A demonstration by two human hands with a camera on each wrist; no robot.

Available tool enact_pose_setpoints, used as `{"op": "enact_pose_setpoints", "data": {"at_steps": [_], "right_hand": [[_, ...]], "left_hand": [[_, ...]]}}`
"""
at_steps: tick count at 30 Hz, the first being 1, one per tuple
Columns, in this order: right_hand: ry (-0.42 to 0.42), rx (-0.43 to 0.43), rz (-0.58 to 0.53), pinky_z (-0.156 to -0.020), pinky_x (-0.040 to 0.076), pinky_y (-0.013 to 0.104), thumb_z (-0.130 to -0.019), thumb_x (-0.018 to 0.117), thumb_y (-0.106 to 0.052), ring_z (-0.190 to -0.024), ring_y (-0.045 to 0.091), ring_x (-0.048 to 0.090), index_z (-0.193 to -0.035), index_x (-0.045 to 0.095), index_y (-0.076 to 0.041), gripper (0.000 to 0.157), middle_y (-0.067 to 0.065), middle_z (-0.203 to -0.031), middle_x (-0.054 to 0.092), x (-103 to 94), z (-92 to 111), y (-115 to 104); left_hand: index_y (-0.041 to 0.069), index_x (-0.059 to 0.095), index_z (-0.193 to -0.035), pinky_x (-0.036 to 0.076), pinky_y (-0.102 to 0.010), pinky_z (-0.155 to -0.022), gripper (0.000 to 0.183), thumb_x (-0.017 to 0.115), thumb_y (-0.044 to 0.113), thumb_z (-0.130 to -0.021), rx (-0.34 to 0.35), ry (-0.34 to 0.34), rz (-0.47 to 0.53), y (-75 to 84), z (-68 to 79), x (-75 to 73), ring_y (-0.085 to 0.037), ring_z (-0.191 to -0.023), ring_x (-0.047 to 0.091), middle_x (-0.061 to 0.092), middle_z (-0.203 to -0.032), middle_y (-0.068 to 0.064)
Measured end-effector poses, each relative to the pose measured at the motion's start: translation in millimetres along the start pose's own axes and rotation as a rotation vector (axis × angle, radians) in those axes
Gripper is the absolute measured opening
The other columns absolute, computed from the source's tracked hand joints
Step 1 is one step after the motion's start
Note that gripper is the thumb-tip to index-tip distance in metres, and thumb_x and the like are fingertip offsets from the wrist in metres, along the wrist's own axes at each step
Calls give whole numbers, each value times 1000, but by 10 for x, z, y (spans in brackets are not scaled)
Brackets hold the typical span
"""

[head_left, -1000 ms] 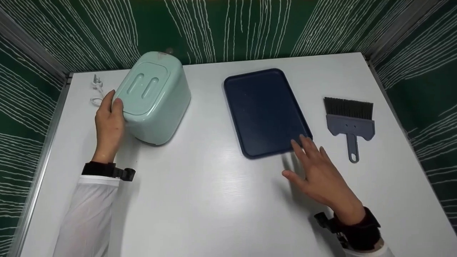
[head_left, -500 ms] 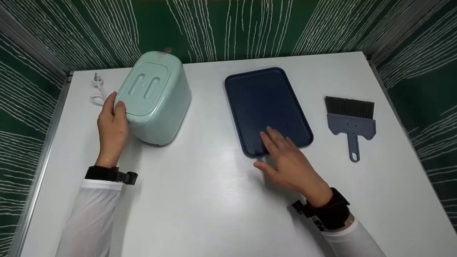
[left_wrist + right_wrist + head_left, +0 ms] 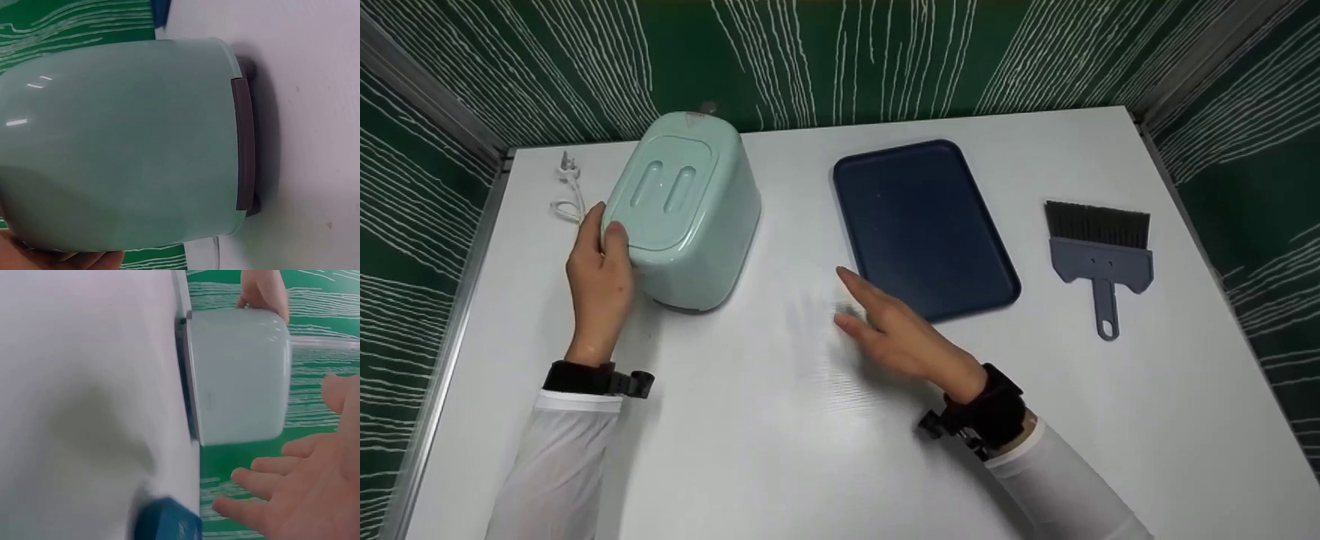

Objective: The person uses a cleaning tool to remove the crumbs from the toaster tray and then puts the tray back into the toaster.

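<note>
A mint-green toaster (image 3: 656, 225) with two long slot shapes on its lid stands on the left of the white table. My left hand (image 3: 600, 281) rests against its near left corner, the fingers along the side and the thumb at the top edge. In the left wrist view, the toaster's end wall (image 3: 129, 135) fills most of the picture, with fingertips below it. My right hand (image 3: 900, 337) is in the air between the toaster and the dark blue tray (image 3: 930, 225), holding nothing. Its spread fingers (image 3: 253, 481) show in the right wrist view, apart from the toaster.
Right of the tray lies a grey hand brush (image 3: 1099, 259) with dark bristles. A white power cord with a plug (image 3: 568, 172) lies behind my left hand. Green walls with white streaks stand behind and beside the table (image 3: 750, 457).
My right hand has swept left, from the tray's near right corner across its front to the gap beside the toaster. My left hand has stayed at the toaster.
</note>
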State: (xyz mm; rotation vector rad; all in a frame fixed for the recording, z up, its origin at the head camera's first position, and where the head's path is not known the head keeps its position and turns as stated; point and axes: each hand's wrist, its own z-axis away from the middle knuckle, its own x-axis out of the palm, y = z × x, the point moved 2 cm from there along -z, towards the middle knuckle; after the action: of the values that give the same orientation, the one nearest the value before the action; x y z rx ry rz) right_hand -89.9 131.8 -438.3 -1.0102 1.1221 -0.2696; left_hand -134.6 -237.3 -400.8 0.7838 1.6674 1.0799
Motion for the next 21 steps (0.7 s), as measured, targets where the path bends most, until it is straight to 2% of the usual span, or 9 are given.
{"op": "enact_pose_setpoints", "data": {"at_steps": [6, 11, 15, 21], "right_hand": [[-39, -13, -60, -127, 19, 40, -112, 41, -48, -157, 20, 20, -167, 18, -7, 72, 11, -172, 20, 151, -296, -103], [-66, 0, -263, -126, 25, 39, -115, 40, -29, -155, 27, 29, -166, 18, -3, 61, 14, -171, 23, 291, -593, -202], [-70, 37, -401, -124, 29, 35, -114, 43, -30, -155, 25, 30, -166, 18, -4, 63, 11, -172, 23, 405, -822, -305], [-58, 35, -475, -124, 28, 34, -113, 44, -31, -155, 29, 31, -165, 18, -2, 65, 15, -171, 22, 514, -1024, -446]], "left_hand": [[3, 37, -160, 29, -27, -121, 56, 38, 32, -112, 3, 26, 8, -11, 57, 19, -13, -148, 38, 43, -162, -13], [2, 35, -161, 28, -29, -122, 57, 37, 32, -112, 1, 37, 9, -23, 114, 42, -15, -150, 36, 41, -163, -14], [2, 33, -161, 27, -29, -122, 58, 38, 33, -112, -2, 47, 15, -16, 152, 47, -14, -151, 33, 38, -164, -15], [1, 30, -162, 22, -27, -123, 59, 38, 33, -113, -19, 59, 14, 13, 215, 68, -12, -154, 26, 32, -167, -15]]}}
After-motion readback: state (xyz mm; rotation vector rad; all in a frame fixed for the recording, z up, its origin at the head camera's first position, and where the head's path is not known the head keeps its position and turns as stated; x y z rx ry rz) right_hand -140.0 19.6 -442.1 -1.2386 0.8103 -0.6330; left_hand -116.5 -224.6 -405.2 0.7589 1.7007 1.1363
